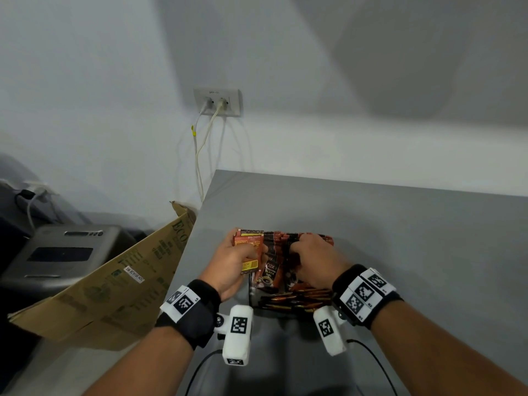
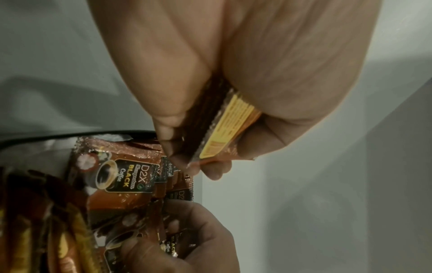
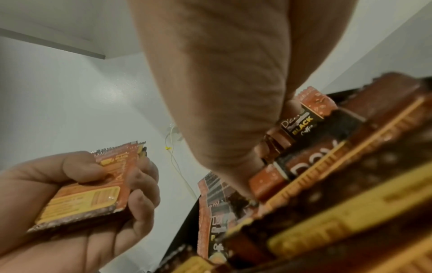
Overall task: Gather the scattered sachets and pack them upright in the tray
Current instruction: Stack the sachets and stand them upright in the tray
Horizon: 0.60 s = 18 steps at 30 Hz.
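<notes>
Sachets [image 1: 278, 260] — red-brown coffee packets marked "D2X Black Coffee" — stand packed on edge in the tray [image 1: 251, 298], which sits on the grey tabletop [image 1: 400, 238] close to its left edge. Left of the tray, off the tabletop, a cardboard box [image 1: 120, 284] leans against the edge, and farther left sits a grey machine [image 1: 65, 252]. On the wall behind and left of the tray, a socket [image 1: 217, 102] holds two plugs, with cables [image 1: 200, 155] hanging down from it.

At the tray's left end the left hand [image 1: 237, 261] is clamped on a small stack [image 2: 224, 127] of sachets, thumb on top and fingers [image 3: 142, 186] curled beneath; the yellow back panel of the top packet faces up. This stack is held just above and beside the tray, apart from the packed rows.

Over the tray's middle the right hand [image 1: 311, 261] reaches down among the standing sachets — its fingers are curled and pressed between the packets, but whether they pinch one cannot be told. At the tray's near side, toward the person, stick packs [image 1: 297, 300] with gold stripes lie flat in a row.
</notes>
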Motion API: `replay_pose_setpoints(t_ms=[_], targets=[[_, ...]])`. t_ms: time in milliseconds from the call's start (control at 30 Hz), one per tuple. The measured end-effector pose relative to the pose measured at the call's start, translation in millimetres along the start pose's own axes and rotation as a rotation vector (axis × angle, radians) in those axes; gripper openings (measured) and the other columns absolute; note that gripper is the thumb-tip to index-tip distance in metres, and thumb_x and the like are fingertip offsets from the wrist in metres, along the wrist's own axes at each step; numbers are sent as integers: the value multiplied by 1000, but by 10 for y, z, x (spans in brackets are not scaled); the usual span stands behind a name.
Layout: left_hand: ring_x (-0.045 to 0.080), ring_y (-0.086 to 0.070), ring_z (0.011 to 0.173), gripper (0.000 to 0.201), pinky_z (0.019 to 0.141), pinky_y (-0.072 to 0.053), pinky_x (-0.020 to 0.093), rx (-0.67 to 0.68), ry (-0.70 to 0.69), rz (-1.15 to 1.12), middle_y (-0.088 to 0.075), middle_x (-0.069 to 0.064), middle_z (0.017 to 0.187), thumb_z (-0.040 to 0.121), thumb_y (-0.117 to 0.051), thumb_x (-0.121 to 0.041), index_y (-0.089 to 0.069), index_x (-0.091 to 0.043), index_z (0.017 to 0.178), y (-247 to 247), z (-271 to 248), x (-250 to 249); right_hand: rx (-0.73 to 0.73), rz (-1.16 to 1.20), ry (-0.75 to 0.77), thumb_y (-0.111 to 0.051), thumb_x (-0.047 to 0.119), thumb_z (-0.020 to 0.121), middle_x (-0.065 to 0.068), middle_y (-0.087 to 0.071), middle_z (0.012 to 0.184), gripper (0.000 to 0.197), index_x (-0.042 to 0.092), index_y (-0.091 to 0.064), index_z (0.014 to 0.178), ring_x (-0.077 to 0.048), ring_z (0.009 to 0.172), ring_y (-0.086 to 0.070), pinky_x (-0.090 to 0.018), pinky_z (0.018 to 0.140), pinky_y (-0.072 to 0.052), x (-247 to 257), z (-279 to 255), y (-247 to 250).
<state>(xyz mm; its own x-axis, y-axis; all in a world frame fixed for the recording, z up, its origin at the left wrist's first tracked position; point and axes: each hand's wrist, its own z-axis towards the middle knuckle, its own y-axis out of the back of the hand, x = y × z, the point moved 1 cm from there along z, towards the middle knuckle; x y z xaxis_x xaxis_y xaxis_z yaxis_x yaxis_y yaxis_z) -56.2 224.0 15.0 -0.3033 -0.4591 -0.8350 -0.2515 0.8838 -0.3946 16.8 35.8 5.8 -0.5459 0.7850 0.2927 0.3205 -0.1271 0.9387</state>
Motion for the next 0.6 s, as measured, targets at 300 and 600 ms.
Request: replay_pose_setpoints(t_ms=[300,600], targets=[[32,-62,87,58,85,-48,50,57,-55,64,-66,20,100,90,-55,11,-58,-28,133,85,57,58,120,35,-53,-69,12,86,9,-58,97,30,33,-51,74,-13,95,-53,-26,79,-48,-13,-16,49],[26,-62,74,12,70,-55,39,118,-19,-33,-60,15,90,89,-70,-18,-60,-14,95,-157,27,-41,-164,865,-135,-76,4,85,-4,-77,91,26,20,-62,99,-22,84,-74,-41,78,-60,-120,-401,655]])
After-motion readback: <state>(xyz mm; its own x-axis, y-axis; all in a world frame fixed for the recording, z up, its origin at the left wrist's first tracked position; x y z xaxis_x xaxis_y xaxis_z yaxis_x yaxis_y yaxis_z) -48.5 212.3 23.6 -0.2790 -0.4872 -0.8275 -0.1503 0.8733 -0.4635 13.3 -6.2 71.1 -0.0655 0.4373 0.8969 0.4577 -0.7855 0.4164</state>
